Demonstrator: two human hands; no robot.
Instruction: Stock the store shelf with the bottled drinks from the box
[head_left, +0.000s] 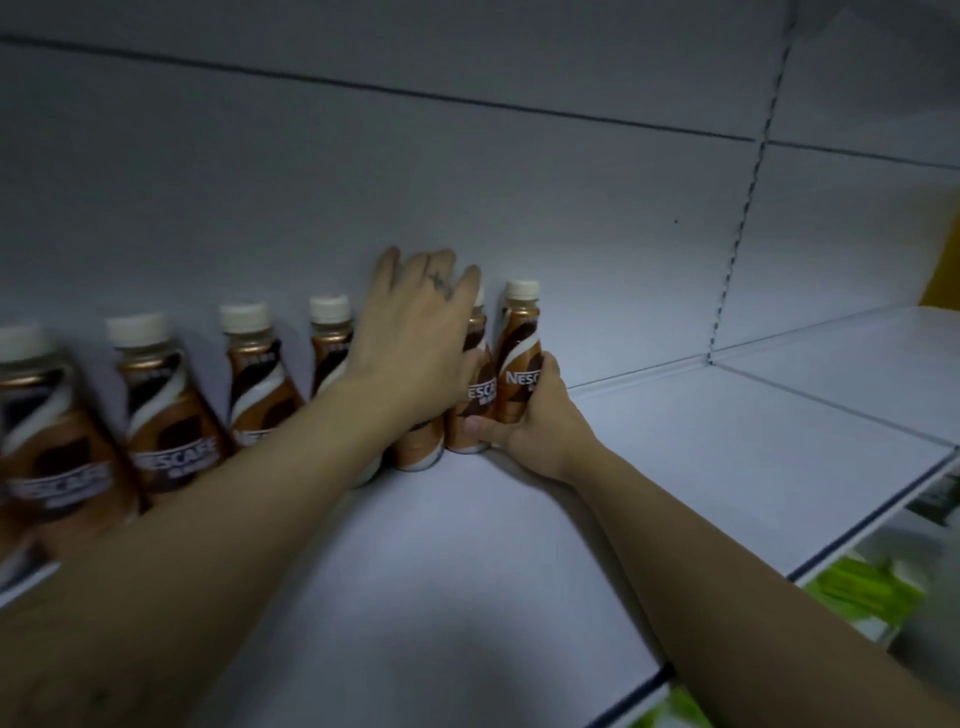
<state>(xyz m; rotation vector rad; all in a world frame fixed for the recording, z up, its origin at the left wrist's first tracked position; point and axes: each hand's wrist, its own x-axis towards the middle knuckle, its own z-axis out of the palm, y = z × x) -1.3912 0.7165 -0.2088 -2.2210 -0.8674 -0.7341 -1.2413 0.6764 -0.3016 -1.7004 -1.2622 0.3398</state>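
Note:
Several brown Nescafe coffee bottles with cream caps stand in a row along the back of the white shelf (467, 545). My right hand (535, 421) is wrapped around the lower part of the rightmost bottle (519, 343), its fingers also touching the bottle beside it (475, 395). My left hand (415, 332) lies over the tops of the bottles just left of that, fingers spread and pressing against them; one bottle under it (418, 447) shows only its base. Further left stand more bottles (171, 410), blurred. The box is not in view.
The shelf runs on to the right (779, 415), where a slotted upright (737, 218) divides the grey back panel. Below the shelf's front edge, green and white packages (862, 587) lie on a lower level. A yellow object (943, 270) shows at the far right.

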